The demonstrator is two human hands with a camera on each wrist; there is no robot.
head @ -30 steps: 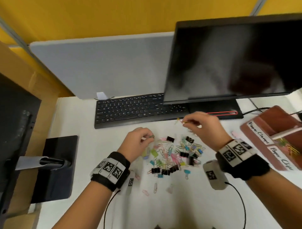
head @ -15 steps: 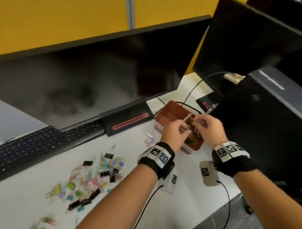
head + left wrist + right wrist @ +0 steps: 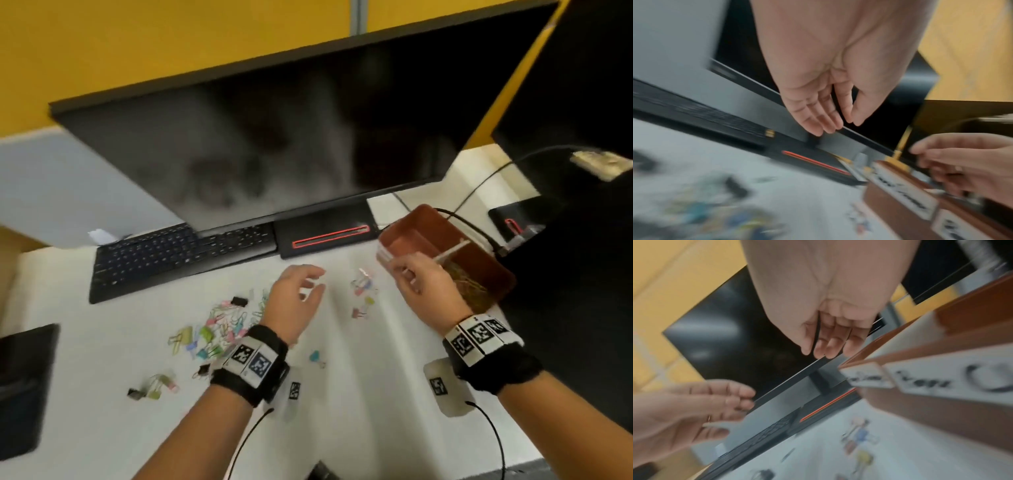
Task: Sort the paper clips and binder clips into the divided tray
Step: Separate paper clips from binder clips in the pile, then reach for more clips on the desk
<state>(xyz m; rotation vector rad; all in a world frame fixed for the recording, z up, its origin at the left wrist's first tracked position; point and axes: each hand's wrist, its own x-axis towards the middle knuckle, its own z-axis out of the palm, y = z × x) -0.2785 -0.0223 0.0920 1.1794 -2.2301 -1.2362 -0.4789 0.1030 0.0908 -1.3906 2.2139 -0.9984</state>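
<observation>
Left hand (image 3: 295, 301) withdrawn from tray (image 3: 411, 236), empty

Tray: brown rectangular divided tray (image 3: 416, 230), right of centre, white labels on front wall; gold paper clips (image 3: 467, 286) in near compartment.
Clips: multicoloured paper/binder clip pile (image 3: 219, 325) centre-left; small cluster (image 3: 363, 291) mid-frame.

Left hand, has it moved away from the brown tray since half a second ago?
Yes. The left hand was over the brown tray beside the right hand; now it is off the tray, over the white desk, back toward the clip pile, empty.
</observation>
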